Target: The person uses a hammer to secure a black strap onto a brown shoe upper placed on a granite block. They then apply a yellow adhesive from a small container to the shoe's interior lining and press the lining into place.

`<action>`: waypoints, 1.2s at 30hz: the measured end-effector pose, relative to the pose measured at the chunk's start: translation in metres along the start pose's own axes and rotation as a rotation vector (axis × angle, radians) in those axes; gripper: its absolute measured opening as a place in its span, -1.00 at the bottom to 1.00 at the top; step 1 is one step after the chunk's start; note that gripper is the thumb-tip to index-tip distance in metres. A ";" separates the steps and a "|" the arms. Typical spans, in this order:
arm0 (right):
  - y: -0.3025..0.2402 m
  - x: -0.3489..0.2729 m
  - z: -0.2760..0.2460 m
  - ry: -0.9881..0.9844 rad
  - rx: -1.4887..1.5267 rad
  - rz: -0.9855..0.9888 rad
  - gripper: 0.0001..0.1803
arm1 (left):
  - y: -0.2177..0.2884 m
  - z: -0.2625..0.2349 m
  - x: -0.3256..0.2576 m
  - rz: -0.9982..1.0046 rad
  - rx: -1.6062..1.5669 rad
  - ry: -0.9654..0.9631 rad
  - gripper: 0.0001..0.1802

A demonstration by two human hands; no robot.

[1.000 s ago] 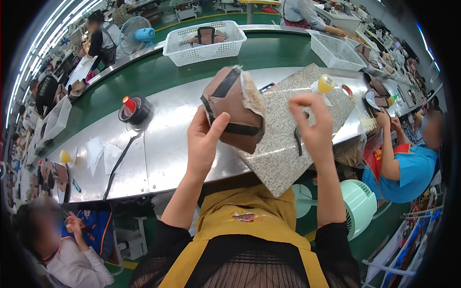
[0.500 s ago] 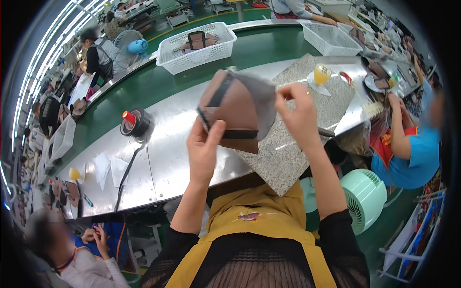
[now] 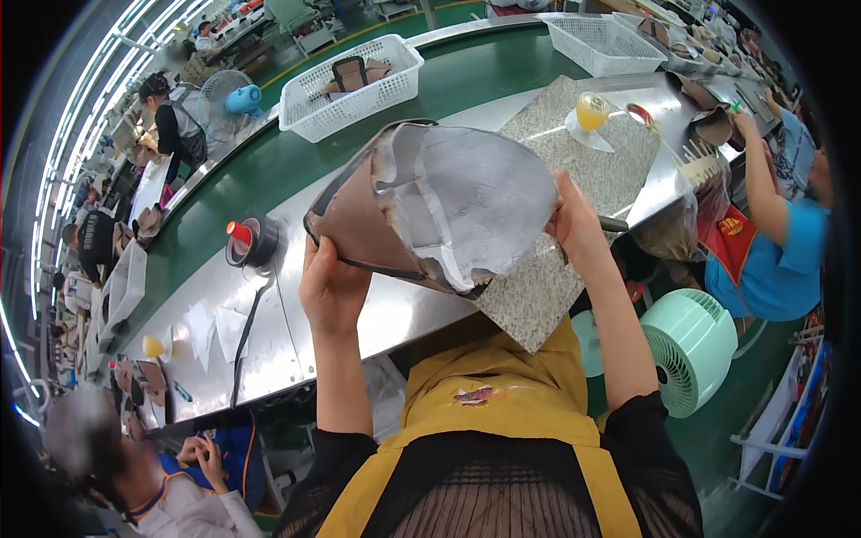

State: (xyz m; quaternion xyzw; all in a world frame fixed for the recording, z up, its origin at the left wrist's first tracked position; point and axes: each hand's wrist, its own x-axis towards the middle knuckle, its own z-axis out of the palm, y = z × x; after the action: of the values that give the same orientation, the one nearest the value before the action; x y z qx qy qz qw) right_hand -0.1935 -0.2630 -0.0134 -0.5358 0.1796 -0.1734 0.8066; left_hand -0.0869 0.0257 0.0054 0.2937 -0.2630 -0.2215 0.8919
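A brown shoe upper [image 3: 359, 220] with a dark edge is held up over the bench, its grey lining [image 3: 493, 193] spread toward me. Pen marks show on the lining, and a pale strip runs across it near the brown part. My left hand [image 3: 334, 285] grips the brown part at its lower left edge, thumb on top. At the right rim of the lining, my right hand [image 3: 578, 224] pinches the edge; some of its fingers are hidden behind the piece. Below it lies a speckled stone slab [image 3: 538, 305].
A yellow glue pot [image 3: 592, 112] stands on the slab. Left on the metal bench are a black round holder [image 3: 254, 244] with a red cap, a dark strap [image 3: 247, 336] and white sheets [image 3: 202, 332]. White baskets [image 3: 354, 108] rest on the green belt. Co-workers sit at both sides; a mint fan [image 3: 691, 350] stands right.
The shoe upper has turned from its brown outer side to its grey inner side and opened wider. My right hand has moved down onto its edge; my left hand has shifted left.
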 end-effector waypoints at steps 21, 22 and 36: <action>0.028 -0.024 -0.055 -0.076 -1.105 -0.430 -0.75 | 0.003 -0.034 0.017 0.014 2.063 -0.756 -0.56; 0.029 -0.031 -0.057 -0.044 -1.150 -0.473 -0.75 | 0.003 -0.029 0.016 -0.003 2.004 -0.700 -0.56; 0.076 0.049 -0.120 0.235 -1.575 -0.644 -0.60 | -0.034 -0.054 0.050 -0.122 2.053 -0.351 -0.55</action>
State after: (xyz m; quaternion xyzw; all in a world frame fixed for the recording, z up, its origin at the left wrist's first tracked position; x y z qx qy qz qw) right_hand -0.2012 -0.3547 -0.1321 -0.9429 0.1693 -0.2732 0.0874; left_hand -0.0241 -0.0045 -0.0368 0.8873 -0.4354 0.0245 0.1502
